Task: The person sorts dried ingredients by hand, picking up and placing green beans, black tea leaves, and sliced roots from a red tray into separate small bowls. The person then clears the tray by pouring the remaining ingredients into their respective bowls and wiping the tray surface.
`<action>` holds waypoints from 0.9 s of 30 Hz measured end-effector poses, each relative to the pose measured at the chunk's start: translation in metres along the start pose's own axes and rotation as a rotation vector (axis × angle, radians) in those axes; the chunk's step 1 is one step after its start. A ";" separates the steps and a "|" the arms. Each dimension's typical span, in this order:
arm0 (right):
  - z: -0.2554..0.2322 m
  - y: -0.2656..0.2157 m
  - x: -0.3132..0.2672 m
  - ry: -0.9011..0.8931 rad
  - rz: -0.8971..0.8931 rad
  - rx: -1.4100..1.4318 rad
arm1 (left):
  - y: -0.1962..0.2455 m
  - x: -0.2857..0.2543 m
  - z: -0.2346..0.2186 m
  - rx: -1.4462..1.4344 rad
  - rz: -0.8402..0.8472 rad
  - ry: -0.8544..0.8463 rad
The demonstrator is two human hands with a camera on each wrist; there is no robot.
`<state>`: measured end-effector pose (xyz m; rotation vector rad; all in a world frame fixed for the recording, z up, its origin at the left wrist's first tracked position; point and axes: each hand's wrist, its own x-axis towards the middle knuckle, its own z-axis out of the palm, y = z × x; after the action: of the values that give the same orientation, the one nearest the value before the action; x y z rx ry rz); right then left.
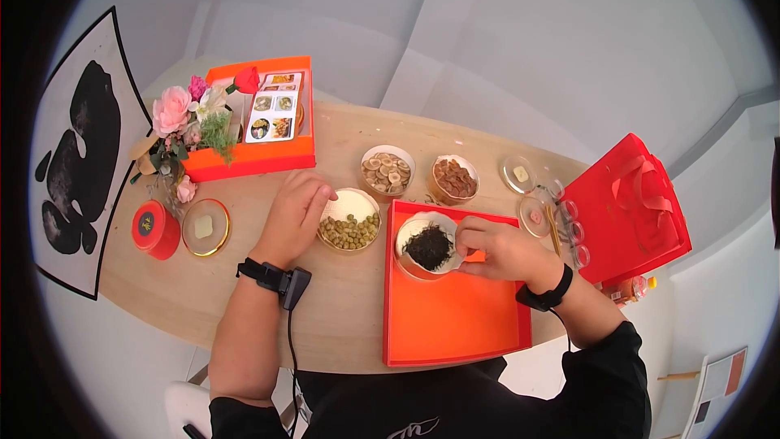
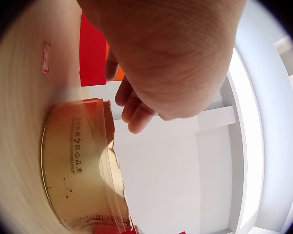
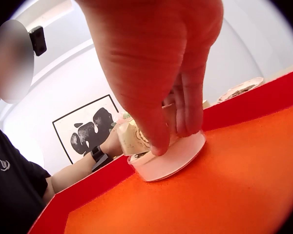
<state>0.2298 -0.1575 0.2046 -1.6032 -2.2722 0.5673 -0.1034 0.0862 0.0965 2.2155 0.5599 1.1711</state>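
My right hand point(image 1: 508, 254) pinches the right edge of a round clear tub point(image 1: 410, 232) with a pale liner and dark dried leaves point(image 1: 431, 249) inside. This tub is in the back left part of a shallow orange box point(image 1: 455, 317). In the right wrist view, the thumb and fingers reach down over the tub's side point(image 3: 171, 163). Further left, my left hand point(image 1: 291, 215) has loosely bent fingers beside a second tub point(image 1: 344, 200) of greenish dried pieces point(image 1: 349, 232). The left wrist view shows the fingers above this tub's clear wall point(image 2: 83, 156), holding nothing.
Behind are tubs of pale slices point(image 1: 385, 172) and brown pieces point(image 1: 455, 178). To the left stand a red canister point(image 1: 155, 230), a round lid point(image 1: 206, 228), flowers point(image 1: 172, 110) and an orange box point(image 1: 276, 154). A red gift bag point(image 1: 621, 211) and small glass jars point(image 1: 576, 232) are at the right.
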 end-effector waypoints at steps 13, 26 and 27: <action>-0.001 -0.006 0.000 0.027 -0.054 -0.122 | -0.003 0.001 0.003 -0.020 0.001 -0.023; -0.015 0.014 -0.037 0.286 0.102 -0.002 | 0.001 -0.001 0.002 0.001 -0.021 -0.033; -0.020 0.020 -0.043 0.344 0.112 -0.070 | 0.000 0.000 0.003 0.022 -0.008 -0.033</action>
<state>0.2699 -0.1887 0.2114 -1.7178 -1.9785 0.2160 -0.1009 0.0854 0.0957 2.2449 0.5697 1.1273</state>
